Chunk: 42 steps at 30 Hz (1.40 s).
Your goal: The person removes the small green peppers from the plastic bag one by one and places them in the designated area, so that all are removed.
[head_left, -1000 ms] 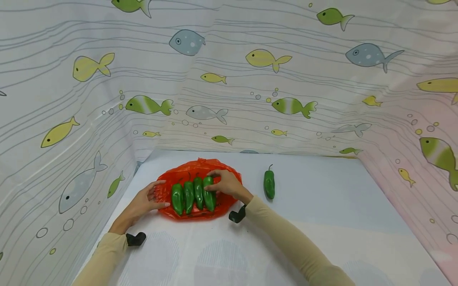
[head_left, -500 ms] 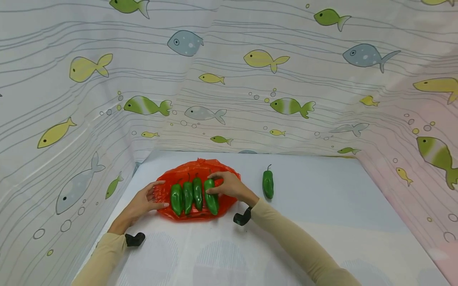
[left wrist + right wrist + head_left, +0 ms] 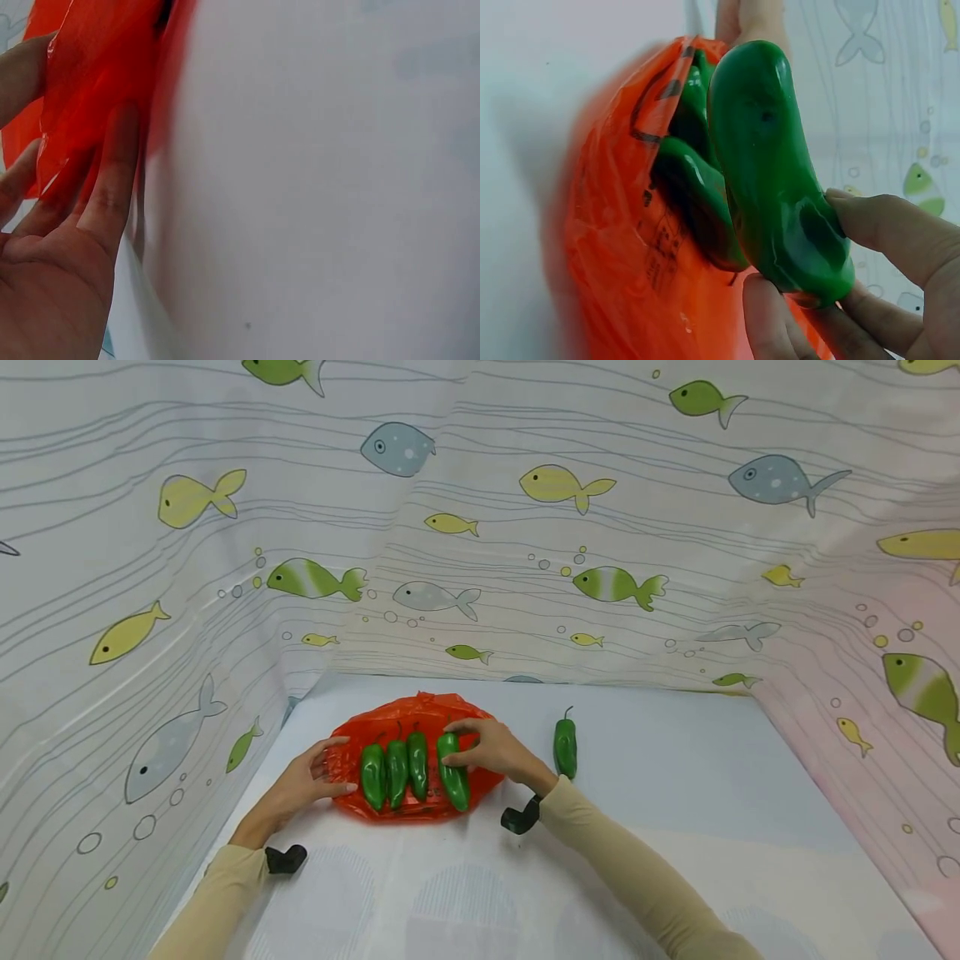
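A red plastic bag lies spread on the table, with several glossy green peppers on it. Three of them, the middle one a pepper, sit side by side toward its left. My right hand pinches the rightmost pepper near its stem end, thumb against its side. In the right wrist view that pepper is tilted and overlaps the others. My left hand is spread at the bag's left end, thumb and fingers apart; in the left wrist view its fairly straight fingers touch the red plastic.
One more green pepper lies on the table to the right of the bag, beyond my right wrist. Fish-printed sheeting walls the table at the back and sides. Each wrist wears a black camera mount.
My right hand has shifted right with the pepper it pinches, widening the gap between it and the other three. My left hand stays at the bag's left end.
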Each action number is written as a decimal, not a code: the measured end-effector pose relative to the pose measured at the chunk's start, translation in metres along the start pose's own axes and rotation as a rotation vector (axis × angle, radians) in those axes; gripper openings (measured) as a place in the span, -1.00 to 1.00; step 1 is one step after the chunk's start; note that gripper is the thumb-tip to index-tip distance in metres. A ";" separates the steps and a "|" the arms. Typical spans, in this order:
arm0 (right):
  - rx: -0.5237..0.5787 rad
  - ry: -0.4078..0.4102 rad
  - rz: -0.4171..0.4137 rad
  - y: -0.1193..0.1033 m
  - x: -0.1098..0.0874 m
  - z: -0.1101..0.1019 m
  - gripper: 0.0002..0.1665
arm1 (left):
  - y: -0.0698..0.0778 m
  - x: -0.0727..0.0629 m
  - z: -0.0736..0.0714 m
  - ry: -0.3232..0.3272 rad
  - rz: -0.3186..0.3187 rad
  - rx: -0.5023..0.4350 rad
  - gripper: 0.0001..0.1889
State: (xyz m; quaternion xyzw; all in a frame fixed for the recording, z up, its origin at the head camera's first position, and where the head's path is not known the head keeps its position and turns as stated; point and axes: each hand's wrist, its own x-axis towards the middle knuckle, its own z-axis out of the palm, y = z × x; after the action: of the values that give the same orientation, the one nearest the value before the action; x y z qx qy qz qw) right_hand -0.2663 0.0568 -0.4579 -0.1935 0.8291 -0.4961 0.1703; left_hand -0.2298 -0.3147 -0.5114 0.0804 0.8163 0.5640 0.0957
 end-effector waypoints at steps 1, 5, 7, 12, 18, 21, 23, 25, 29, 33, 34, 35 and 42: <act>-0.015 0.007 -0.005 -0.001 -0.001 -0.001 -0.32 | 0.000 0.000 0.000 0.000 -0.001 0.001 -0.09; -0.065 0.041 -0.026 -0.006 -0.004 -0.007 -0.35 | 0.000 0.000 -0.001 0.001 -0.008 0.010 -0.09; -0.068 0.048 -0.030 -0.006 -0.006 -0.009 -0.35 | 0.000 0.000 -0.001 0.003 -0.009 0.013 -0.09; -0.045 0.064 -0.041 -0.003 -0.009 -0.017 -0.35 | 0.000 0.001 -0.001 -0.005 -0.009 0.004 -0.09; -0.018 0.097 -0.075 -0.001 -0.014 -0.029 -0.33 | 0.002 0.003 -0.001 -0.003 -0.009 0.021 -0.09; -0.009 0.102 -0.081 0.001 -0.017 -0.035 -0.33 | 0.003 0.004 -0.001 -0.003 -0.008 0.019 -0.09; 0.003 0.101 -0.077 0.003 -0.018 -0.037 -0.32 | 0.003 0.003 -0.001 -0.006 -0.012 0.011 -0.09; 0.012 0.105 -0.073 0.004 -0.020 -0.040 -0.32 | 0.002 0.002 -0.001 -0.008 -0.018 0.003 -0.09; 0.014 0.126 -0.070 0.008 -0.023 -0.047 -0.31 | 0.001 0.001 -0.001 -0.008 -0.018 0.001 -0.09; 0.010 0.149 -0.062 0.010 -0.027 -0.055 -0.30 | 0.001 0.001 -0.001 -0.008 -0.006 0.000 -0.09; 0.009 0.153 -0.063 0.011 -0.028 -0.057 -0.30 | 0.001 0.001 -0.001 -0.007 -0.005 -0.002 -0.09; 0.009 0.157 -0.063 0.011 -0.029 -0.058 -0.30 | 0.001 0.000 -0.001 -0.008 -0.006 -0.002 -0.09; -0.006 0.179 -0.016 0.016 -0.036 -0.069 -0.32 | 0.002 -0.001 0.000 -0.003 -0.009 -0.017 -0.09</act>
State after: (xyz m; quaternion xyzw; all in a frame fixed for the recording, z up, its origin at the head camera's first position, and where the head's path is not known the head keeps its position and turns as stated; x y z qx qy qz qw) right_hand -0.2704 0.1335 -0.4381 -0.1554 0.8410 -0.5102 0.0911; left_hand -0.2288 -0.3143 -0.5096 0.0767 0.8117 0.5703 0.1000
